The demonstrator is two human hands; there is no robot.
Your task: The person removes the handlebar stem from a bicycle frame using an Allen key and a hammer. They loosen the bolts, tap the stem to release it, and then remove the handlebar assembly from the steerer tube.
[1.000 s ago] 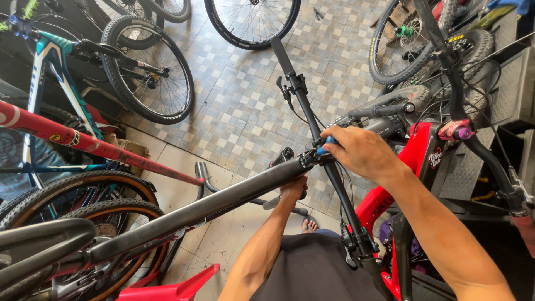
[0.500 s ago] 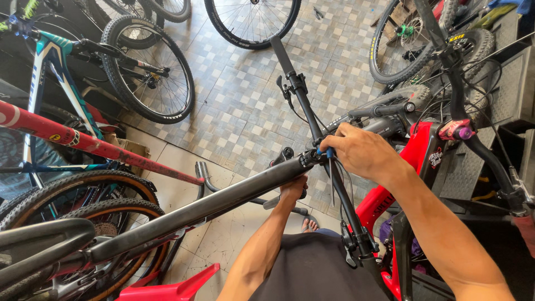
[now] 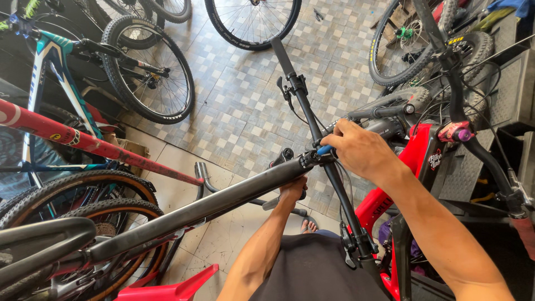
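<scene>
Right hand (image 3: 362,150) has its fingers pinched on a blue-handled tool (image 3: 324,149) at the stem, where the black handlebar (image 3: 320,142) crosses the frame tube (image 3: 223,203). Left hand (image 3: 293,188) braces underneath, fingers wrapped there. I'd keep the tool square and the bar steady.

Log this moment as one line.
right hand: on blue-tipped tool at stem | left hand: under black bike frame tube | black handlebar

Your right hand (image 3: 359,149) grips a blue-handled tool (image 3: 324,150) at the stem (image 3: 312,159); your left hand (image 3: 293,189) supports the black frame tube (image 3: 212,206) beneath.
</scene>
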